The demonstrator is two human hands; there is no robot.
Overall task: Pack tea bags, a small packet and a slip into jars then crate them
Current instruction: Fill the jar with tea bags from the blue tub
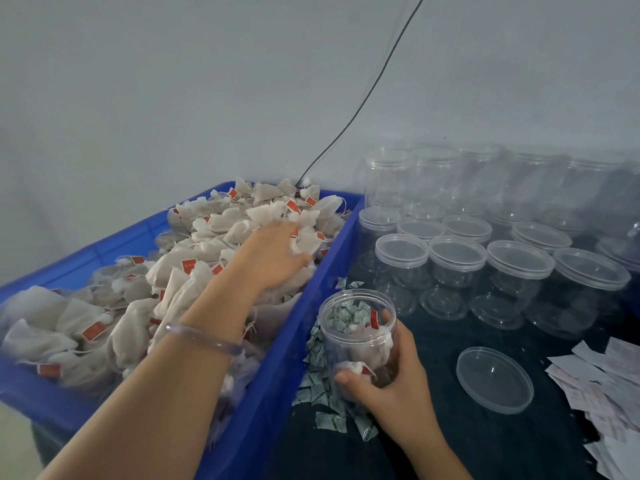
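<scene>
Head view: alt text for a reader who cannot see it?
The left hand reaches into a blue crate of tea bags while the right hand grips an open jar holding a few bags. A lid lies beside it.

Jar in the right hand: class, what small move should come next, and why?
Probably the left hand lifts tea bags from the blue bin into the jar: the right hand holds it open, only partly filled, a loose lid beside it.
</scene>
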